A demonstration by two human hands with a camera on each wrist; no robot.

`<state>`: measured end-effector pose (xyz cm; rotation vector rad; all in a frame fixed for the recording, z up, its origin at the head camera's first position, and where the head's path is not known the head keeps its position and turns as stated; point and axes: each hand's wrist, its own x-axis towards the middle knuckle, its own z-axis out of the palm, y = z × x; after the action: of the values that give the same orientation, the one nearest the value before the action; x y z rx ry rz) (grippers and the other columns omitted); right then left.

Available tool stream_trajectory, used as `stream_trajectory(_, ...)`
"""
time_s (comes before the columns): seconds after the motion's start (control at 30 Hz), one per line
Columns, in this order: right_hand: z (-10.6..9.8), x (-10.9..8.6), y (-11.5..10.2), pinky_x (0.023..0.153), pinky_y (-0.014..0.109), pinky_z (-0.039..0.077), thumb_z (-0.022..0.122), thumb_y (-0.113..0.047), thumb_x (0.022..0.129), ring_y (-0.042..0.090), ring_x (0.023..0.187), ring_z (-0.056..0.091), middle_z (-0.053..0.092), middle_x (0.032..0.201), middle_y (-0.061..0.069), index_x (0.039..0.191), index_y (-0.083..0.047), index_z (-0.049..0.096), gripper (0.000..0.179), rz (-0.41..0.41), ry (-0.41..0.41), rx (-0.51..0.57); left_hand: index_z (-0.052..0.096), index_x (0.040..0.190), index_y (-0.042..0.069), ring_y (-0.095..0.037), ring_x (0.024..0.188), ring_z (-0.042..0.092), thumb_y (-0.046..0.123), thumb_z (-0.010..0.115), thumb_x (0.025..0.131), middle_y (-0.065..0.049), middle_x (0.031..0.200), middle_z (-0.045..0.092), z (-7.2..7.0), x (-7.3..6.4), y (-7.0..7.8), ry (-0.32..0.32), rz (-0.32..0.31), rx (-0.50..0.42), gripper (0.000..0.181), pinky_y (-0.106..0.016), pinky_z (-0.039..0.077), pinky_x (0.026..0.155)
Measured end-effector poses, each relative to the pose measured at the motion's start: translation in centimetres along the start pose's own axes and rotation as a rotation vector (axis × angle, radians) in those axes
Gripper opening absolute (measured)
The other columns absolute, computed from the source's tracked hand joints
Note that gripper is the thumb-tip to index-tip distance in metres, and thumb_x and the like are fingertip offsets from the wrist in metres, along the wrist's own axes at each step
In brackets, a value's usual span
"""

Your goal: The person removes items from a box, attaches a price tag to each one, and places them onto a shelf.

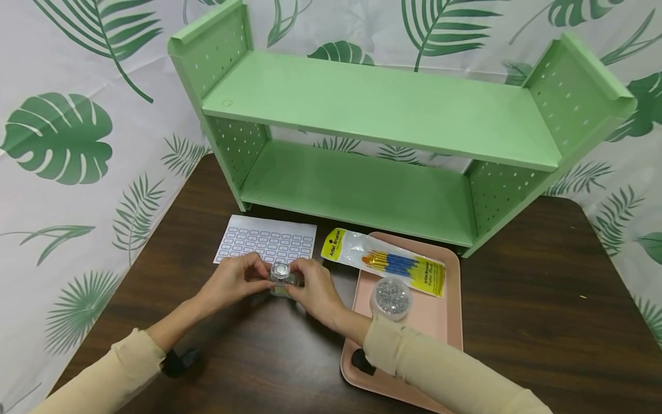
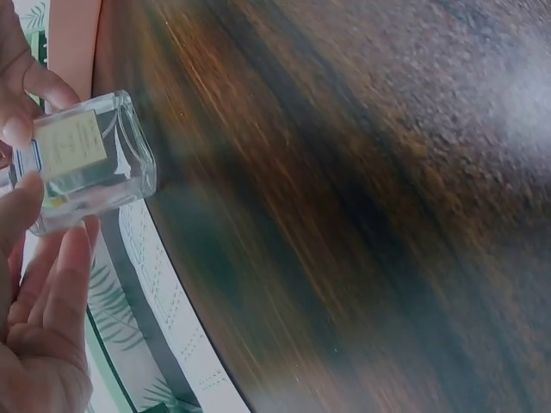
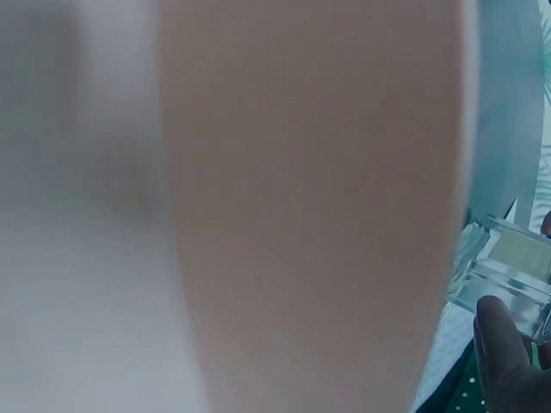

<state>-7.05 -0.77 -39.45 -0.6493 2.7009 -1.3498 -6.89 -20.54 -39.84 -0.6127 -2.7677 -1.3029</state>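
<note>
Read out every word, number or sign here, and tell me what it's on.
"Artist Brushes": on the paintbrush packet, at both yellow ends; its smaller print is too small to read.
Cream label on the glass bottle: too blurred to read.
Sticker sheet: blue outlines, no legible writing.

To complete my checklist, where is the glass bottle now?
In the head view, the glass bottle is left of centre, held between the left hand and right hand, just below the label sheet.
</note>
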Motion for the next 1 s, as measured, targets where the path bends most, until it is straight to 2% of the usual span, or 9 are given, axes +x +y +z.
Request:
stream_trajectory(0.17, 0.0, -0.1, 0.1, 0.065, 0.022, 0.045, 0.074, -0.003, 0.074, 0.018, 0.076, 0.057, 0.063, 0.085, 0.007, 0.092, -0.003, 0.063, 0.021, -0.020, -0.008, 0.003, 0.059, 0.081, 0.004, -0.016, 0.080, 0.068, -0.001, 0.077, 0.073, -0.010, 0.090, 0.070, -0.5, -0.1, -0.6, -0.101, 0.004, -0.114, 0.020, -0.022, 0.055, 0.067)
stream_trajectory(0.27, 0.0, -0.2, 0.0, 0.065, 0.022, 0.045, 0.074, -0.003, 0.074, 0.018, 0.076, 0.057, 0.063, 0.084, 0.007, 0.090, -0.003, 0.063, 0.020, -0.023, -0.012, 0.005, 0.059, 0.089, -0.001, -0.018, 0.086, 0.068, -0.004, 0.073, 0.077, -0.016, 0.095, 0.069, -1.4, 0.1, -1.0, -0.186, -0.041, -0.212, 0.018, -0.023, 0.055, 0.072)
stream_trajectory(0.33, 0.0, -0.2, 0.0, 0.066, 0.023, 0.046, 0.074, -0.003, 0.073, 0.018, 0.076, 0.057, 0.063, 0.084, 0.007, 0.090, -0.003, 0.062, 0.020, -0.021, -0.018, 0.003, 0.059, 0.092, -0.003, -0.016, 0.087, 0.068, -0.004, 0.071, 0.079, -0.019, 0.096, 0.068, -2.3, 0.4, -1.3, -0.188, -0.082, -0.248, 0.018, -0.024, 0.055, 0.073)
stream_trajectory(0.43, 0.1, -0.3, 0.1, 0.067, 0.023, 0.048, 0.075, -0.003, 0.073, 0.018, 0.078, 0.058, 0.063, 0.085, 0.007, 0.091, -0.003, 0.063, 0.021, -0.019, -0.024, -0.003, 0.061, 0.095, -0.005, -0.008, 0.083, 0.067, -0.001, 0.069, 0.081, -0.014, 0.097, 0.069, -4.0, 1.2, -1.6, -0.048, -0.151, -0.248, 0.016, -0.021, 0.054, 0.070)
stream_trajectory(0.53, 0.1, -0.3, 0.1, 0.068, 0.024, 0.049, 0.075, -0.002, 0.073, 0.018, 0.079, 0.059, 0.064, 0.086, 0.008, 0.092, -0.003, 0.062, 0.022, -0.018, -0.025, -0.004, 0.059, 0.099, -0.005, 0.002, 0.078, 0.063, 0.003, 0.069, 0.084, 0.003, 0.091, 0.069, -5.8, 2.5, -1.7, 0.222, -0.215, -0.245, 0.020, -0.015, 0.051, 0.069)
stream_trajectory(0.6, 0.1, -0.3, 0.2, 0.068, 0.023, 0.049, 0.075, -0.002, 0.073, 0.018, 0.079, 0.058, 0.064, 0.086, 0.008, 0.092, -0.003, 0.062, 0.023, -0.017, -0.026, -0.008, 0.058, 0.102, -0.004, 0.004, 0.079, 0.061, 0.003, 0.067, 0.084, 0.012, 0.089, 0.066, -6.9, 3.7, -1.8, 0.403, -0.243, -0.297, 0.021, -0.011, 0.050, 0.070)
stream_trajectory(0.7, 0.1, -0.3, 0.2, 0.068, 0.023, 0.049, 0.075, -0.003, 0.073, 0.017, 0.078, 0.058, 0.064, 0.085, 0.007, 0.091, -0.003, 0.062, 0.022, -0.016, -0.030, -0.011, 0.056, 0.105, 0.004, 0.003, 0.083, 0.060, 0.001, 0.066, 0.084, 0.015, 0.090, 0.063, -8.3, 5.5, -1.6, 0.599, -0.261, -0.398, 0.023, -0.008, 0.047, 0.074)
stream_trajectory(0.83, 0.1, -0.3, 0.2, 0.068, 0.023, 0.048, 0.075, -0.003, 0.073, 0.018, 0.078, 0.058, 0.064, 0.085, 0.008, 0.090, -0.003, 0.062, 0.021, -0.023, -0.027, -0.009, 0.055, 0.112, 0.006, -0.001, 0.087, 0.060, 0.001, 0.067, 0.084, 0.005, 0.099, 0.062, -9.3, 7.7, -1.4, 0.694, -0.253, -0.456, 0.031, -0.010, 0.047, 0.078)
stream_trajectory(1.0, 0.2, -0.5, 0.1, 0.068, 0.022, 0.048, 0.075, -0.002, 0.073, 0.018, 0.078, 0.058, 0.064, 0.085, 0.008, 0.091, -0.003, 0.062, 0.021, -0.031, -0.027, 0.002, 0.050, 0.127, -0.004, -0.008, 0.101, 0.061, 0.005, 0.066, 0.086, -0.013, 0.120, 0.060, -9.6, 9.4, -1.3, 0.678, -0.261, -0.362, 0.045, -0.015, 0.047, 0.087)
